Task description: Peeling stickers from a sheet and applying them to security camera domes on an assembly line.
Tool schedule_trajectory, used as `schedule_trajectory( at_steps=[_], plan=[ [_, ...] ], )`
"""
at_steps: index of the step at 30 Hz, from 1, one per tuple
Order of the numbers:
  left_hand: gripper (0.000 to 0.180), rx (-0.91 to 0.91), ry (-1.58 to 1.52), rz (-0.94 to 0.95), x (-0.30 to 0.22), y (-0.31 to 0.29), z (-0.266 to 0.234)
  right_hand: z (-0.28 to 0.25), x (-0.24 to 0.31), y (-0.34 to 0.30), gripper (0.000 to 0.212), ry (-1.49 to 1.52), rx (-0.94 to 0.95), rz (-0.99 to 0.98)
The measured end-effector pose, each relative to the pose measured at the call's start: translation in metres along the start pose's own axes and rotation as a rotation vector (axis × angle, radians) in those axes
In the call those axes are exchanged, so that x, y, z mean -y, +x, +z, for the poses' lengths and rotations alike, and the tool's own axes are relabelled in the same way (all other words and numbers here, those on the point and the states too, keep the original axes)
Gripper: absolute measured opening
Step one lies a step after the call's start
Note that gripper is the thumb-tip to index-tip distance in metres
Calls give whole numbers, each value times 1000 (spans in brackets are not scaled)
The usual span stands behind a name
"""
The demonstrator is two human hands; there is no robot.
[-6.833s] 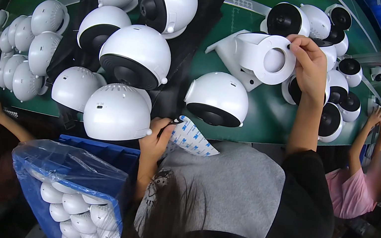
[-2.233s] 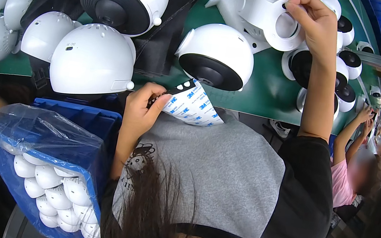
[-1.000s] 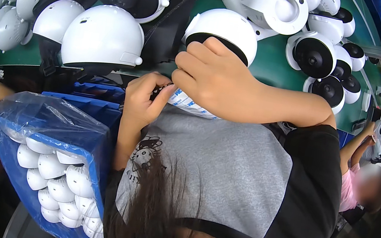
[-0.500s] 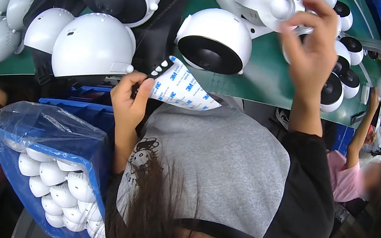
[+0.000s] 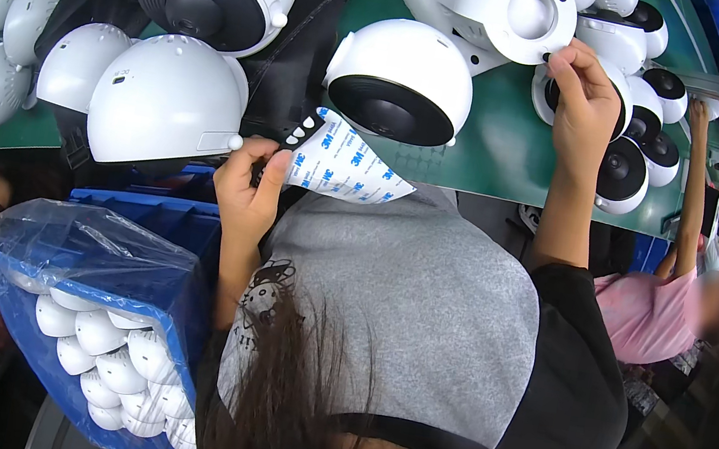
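Observation:
My left hand point(image 5: 250, 187) pinches the corner of a curled sheet of adhesive pads point(image 5: 355, 167), white backing with blue print and a dark strip with pale round spots along one edge. At the far right, my right hand point(image 5: 581, 105) is closed at the fingertips on a small black round pad point(image 5: 546, 57). This pad is at the lower right rim of a white ring-shaped base point(image 5: 482, 2), which has more black dots on its face. A white dome housing with a black front point(image 5: 403, 80) sits between my hands, just left of the base.
Large white domes point(image 5: 171, 103) stand at the left on the green table point(image 5: 484, 164). More black-fronted housings point(image 5: 623, 173) crowd the right. A blue crate point(image 5: 17, 281) with plastic film holds several white domes below left. Other people work at both sides.
My right hand has shifted down slightly, and its spread fingers have closed at the base's rim, where a black pad now shows. My left hand keeps its hold on the sheet.

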State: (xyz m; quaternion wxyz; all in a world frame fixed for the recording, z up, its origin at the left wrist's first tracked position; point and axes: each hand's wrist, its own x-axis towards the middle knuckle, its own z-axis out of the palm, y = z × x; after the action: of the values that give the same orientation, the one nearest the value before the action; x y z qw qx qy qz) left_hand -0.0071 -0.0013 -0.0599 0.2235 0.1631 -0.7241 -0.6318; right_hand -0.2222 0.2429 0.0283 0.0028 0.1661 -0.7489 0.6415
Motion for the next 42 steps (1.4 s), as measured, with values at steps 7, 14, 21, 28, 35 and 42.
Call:
schedule_trajectory(
  at_steps=[7, 14, 21, 28, 35, 42],
  plan=[
    [15, -12, -12, -21, 1, -1, 0, 2, -4, -1, 10, 31, -11, -39],
    [15, -15, -34, -45, 2, -1, 0, 4, -3, -1, 9, 9, -26, -55],
    [14, -15, 0, -36, 2, -1, 0, 2, -4, 1, 9, -14, -19, -57],
    [14, -22, -18, -62, 1, -1, 0, 4, -3, 1, 7, -27, -9, -73],
    [14, -23, -46, -70, 2, -2, 0, 5, -3, 2, 6, -34, -2, -85],
    [13, -16, -56, -80, 1, -1, 0, 7, -3, 2, 6, -64, -3, -112]
  ],
)
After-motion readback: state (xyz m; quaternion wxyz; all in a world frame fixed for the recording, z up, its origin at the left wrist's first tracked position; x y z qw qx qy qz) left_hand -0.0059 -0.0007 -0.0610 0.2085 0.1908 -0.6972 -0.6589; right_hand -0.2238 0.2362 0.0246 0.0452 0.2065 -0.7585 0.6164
